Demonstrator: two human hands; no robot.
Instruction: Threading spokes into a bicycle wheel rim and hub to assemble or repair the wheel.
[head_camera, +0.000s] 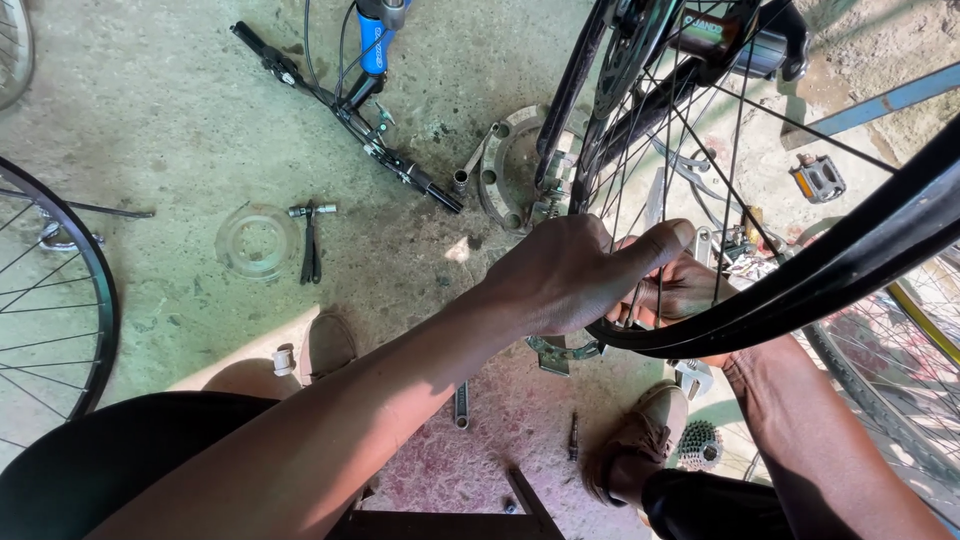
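Observation:
A black bicycle wheel rim (860, 250) with thin spokes (700, 130) stands in front of me at the right. My left hand (580, 275) is closed over the lower edge of the rim, thumb stretched to the right. Behind the spokes my right hand (690, 290) grips the same stretch of rim from the far side and is partly hidden. A black tyre (570, 100) and bicycle frame rise above the hands.
On the concrete floor lie a handlebar with a blue stem (350, 95), a clear plastic disc (257, 240), a small black tool (312, 240), a metal ring (500, 165), a pedal (818, 178) and a sprocket cluster (700, 445). Another wheel (70, 300) stands at the left. My shoes (325, 345) are below.

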